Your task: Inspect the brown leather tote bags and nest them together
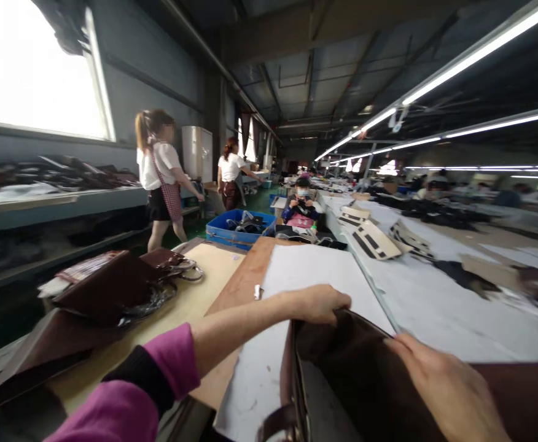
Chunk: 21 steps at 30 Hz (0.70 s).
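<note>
A dark brown bag [356, 362] fills the lower middle of the view, its mouth facing me and a brown strap hanging at its near left edge. My left hand [320, 303] is closed on the bag's far upper rim, with the arm reaching across from the left in a purple sleeve. On the right side of the same rim, my right hand [439, 374] grips the edge between thumb and fingers. Part of the bag runs out of the bottom of the frame. Beneath it lies a white sheet [315, 270] on the table.
Finished-looking brown bags [107, 288] with handles are piled on the left. Beyond the table stands a blue bin [236, 236] with items in it. Cream pieces with black strips [370, 236] lie on the right-hand table. Two people walk at the left; another sits ahead.
</note>
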Tool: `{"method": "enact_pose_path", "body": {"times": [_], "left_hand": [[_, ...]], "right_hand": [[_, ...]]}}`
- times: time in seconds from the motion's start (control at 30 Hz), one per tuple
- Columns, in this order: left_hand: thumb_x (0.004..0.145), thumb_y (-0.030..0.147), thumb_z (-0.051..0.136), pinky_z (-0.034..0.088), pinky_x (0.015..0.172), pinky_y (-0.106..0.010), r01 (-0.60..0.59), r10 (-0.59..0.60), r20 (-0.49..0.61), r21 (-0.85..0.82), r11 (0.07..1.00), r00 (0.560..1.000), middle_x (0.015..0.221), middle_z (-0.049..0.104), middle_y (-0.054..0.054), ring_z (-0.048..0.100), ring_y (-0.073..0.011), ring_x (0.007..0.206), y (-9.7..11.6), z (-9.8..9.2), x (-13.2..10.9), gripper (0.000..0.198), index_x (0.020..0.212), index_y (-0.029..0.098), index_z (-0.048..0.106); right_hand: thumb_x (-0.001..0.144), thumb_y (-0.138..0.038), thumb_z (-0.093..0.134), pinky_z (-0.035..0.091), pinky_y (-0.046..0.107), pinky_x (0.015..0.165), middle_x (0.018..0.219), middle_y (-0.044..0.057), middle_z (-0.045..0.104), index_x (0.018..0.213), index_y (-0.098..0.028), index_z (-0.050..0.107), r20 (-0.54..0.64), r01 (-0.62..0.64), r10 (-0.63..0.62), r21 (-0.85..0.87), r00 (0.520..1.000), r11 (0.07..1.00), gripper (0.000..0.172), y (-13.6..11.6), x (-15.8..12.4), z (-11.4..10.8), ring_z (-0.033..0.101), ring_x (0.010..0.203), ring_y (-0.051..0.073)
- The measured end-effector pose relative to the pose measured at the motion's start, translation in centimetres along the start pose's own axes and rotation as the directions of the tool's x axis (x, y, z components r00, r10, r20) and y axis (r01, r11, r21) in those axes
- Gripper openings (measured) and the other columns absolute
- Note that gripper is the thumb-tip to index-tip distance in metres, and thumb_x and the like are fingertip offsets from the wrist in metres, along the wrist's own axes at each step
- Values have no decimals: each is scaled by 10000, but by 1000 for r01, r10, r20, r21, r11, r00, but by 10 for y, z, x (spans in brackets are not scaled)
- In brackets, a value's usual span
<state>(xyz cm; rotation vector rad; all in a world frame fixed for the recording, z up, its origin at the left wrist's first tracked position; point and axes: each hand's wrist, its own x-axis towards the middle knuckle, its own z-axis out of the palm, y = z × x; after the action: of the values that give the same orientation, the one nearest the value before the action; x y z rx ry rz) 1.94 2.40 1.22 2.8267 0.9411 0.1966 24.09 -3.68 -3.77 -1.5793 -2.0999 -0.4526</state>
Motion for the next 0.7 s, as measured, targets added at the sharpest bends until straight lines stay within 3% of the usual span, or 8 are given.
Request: {"method": "enact_pose_path", "body": {"times": [0.1,0.33,0.43,0.53,0.6,0.7], "left_hand": [[666,187,555,377,609,-220,36,-36,-14,-52,998,999,794,613,-19,536,-157,735,-1,3,6,287,951,160,567],[683,176,541,360,588,-197,6,-5,7,-130,992,1000,705,596,20,526,-130,683,-7,3,8,185,861,178,591],[712,182,518,378,617,-209,27,-27,4,-95,995,1000,721,603,12,543,-140,700,-3,1,8,222,926,182,578],[713,196,530,402,707,-244,40,-41,-28,-43,998,999,890,616,-19,559,-173,823,8,-2,8,357,1068,187,497],[676,205,573,405,773,-283,99,-98,-38,14,995,994,1022,580,-57,539,-212,929,22,-7,5,436,1097,176,461],[620,222,617,388,843,-367,312,-308,-53,85,946,950,1141,508,-108,485,-280,1032,49,-12,-10,547,1129,155,428]], "right_hand": [[857,-409,375,251,255,475,539,-21,618,695,-247,549,84,18,-11,-86,996,996,288,-2,4,-7,583,513,158],[863,-380,392,207,261,491,554,-13,630,676,-221,551,100,-20,28,-83,995,996,293,-3,8,-8,570,522,130],[861,-376,392,205,263,491,565,-3,636,677,-217,558,115,-32,41,-83,993,996,294,-4,9,-9,569,527,131],[860,-361,398,211,260,492,579,-5,641,698,-222,565,134,-48,58,-82,989,995,272,-6,10,-11,577,541,133],[860,-343,406,212,259,490,589,-6,644,713,-224,564,138,-66,80,-107,987,992,247,-8,10,-11,585,548,142],[861,-316,411,198,266,483,597,6,647,729,-218,561,122,-94,116,-171,986,981,223,-12,8,-13,593,544,163]]}}
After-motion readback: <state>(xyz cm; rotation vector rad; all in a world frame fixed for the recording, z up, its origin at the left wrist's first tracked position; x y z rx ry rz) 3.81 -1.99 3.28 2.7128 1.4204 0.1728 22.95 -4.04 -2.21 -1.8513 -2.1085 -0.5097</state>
